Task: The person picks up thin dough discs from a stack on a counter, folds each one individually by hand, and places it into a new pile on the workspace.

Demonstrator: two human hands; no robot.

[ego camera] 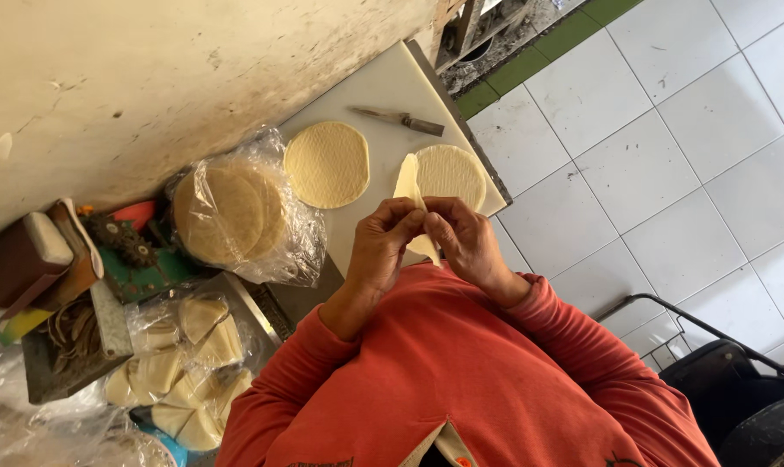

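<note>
Pinching a folded dough piece [409,192], both hands [427,238], long axis toward the board [383,86] (tip outward)

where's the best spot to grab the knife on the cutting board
Probably by the dark handle end of the knife, which points toward the tiled floor side. It lies flat on the white cutting board, clear of the round dough sheets, so come from above and pinch the handle across its width.

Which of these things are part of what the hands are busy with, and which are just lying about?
In use:
left hand
right hand
folded dough piece pinched between both hands
round dough sheets on the white cutting board
knife
bagged stack of rounds
bag of cut pieces

Lying about:
brown box
black chair
</note>
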